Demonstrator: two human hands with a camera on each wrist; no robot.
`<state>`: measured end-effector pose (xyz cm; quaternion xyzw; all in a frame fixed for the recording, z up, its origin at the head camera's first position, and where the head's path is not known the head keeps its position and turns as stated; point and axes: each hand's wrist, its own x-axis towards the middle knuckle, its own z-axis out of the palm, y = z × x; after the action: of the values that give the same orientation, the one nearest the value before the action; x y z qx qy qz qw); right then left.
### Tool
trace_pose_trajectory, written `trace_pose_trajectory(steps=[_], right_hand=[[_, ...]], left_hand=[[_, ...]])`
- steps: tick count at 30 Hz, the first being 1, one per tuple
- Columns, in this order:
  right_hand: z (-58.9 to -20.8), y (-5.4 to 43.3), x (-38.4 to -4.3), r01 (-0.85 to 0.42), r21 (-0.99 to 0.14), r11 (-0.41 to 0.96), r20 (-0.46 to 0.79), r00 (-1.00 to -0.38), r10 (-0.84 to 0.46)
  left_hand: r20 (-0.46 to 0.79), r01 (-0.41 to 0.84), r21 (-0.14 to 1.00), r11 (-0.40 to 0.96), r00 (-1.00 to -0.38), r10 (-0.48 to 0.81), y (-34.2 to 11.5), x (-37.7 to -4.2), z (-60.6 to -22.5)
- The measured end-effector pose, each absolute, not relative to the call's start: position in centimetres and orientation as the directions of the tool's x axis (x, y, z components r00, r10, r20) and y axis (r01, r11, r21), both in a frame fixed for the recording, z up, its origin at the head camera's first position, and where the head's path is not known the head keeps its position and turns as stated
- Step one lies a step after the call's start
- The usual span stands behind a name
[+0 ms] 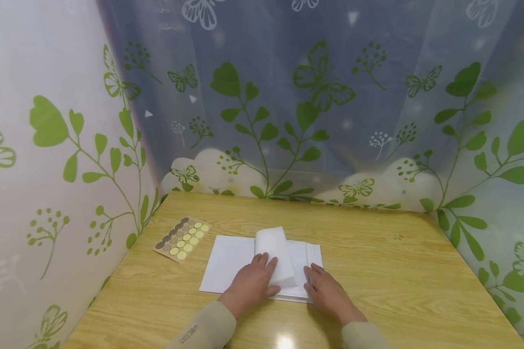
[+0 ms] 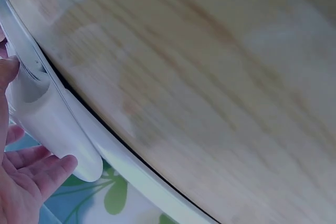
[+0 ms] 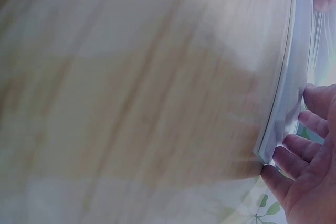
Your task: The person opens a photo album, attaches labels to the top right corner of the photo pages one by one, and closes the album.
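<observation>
A white book [image 1: 231, 254] lies spread on the wooden table, with a block of its pages [image 1: 274, 245] bowed up in a curl over the middle. My left hand [image 1: 251, 281] rests on this curl, fingertips on its side and thumb by the near edge. The left wrist view shows the curled pages [image 2: 55, 121] end-on beside its extended fingers [image 2: 55, 174]. At the book's right edge is my right hand [image 1: 327, 291], its fingertips against the border. From the right wrist, those fingers [image 3: 294, 161] reach along the corner of the cover [image 3: 286, 87].
A sheet of round stickers [image 1: 183, 240] in dark brown, tan and yellow lies left of the book. Patterned curtains [image 1: 266, 121] with green leaves and butterflies enclose the back and sides of the wooden table [image 1: 388, 261].
</observation>
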<state>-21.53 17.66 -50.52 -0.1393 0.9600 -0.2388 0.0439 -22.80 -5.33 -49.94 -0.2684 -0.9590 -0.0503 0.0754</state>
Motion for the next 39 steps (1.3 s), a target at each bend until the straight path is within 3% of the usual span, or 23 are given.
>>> trace_pose_trajectory(steps=[9,17,24,31,39], right_hand=[[-50.5,17.6,-21.6,-0.24,-0.474,0.847,-0.024,-0.958,-0.285],[-50.6,17.6,-21.6,-0.24,-0.472,0.848,-0.016,-0.96,-0.281],[-50.7,17.6,-21.6,-0.233,-0.475,0.849,-0.025,-0.96,-0.277],[-50.5,17.5,-21.6,-0.227,-0.485,0.844,-0.027,-0.962,-0.273],[-50.5,17.5,-21.6,-0.239,-0.483,0.842,-0.017,-0.959,-0.282]], left_hand=[[0.17,0.488,0.085,0.869,-0.866,0.47,-6.2,-22.7,-50.2],[0.212,0.422,0.242,0.874,-0.902,0.377,-7.5,-22.2,-50.0],[0.161,0.319,0.388,0.865,-0.947,0.277,-9.1,-22.0,-49.9],[0.089,0.19,0.698,0.691,-0.98,0.179,-11.2,-21.7,-49.4],[0.021,0.052,0.899,0.435,-0.997,0.076,-13.4,-21.6,-48.9]])
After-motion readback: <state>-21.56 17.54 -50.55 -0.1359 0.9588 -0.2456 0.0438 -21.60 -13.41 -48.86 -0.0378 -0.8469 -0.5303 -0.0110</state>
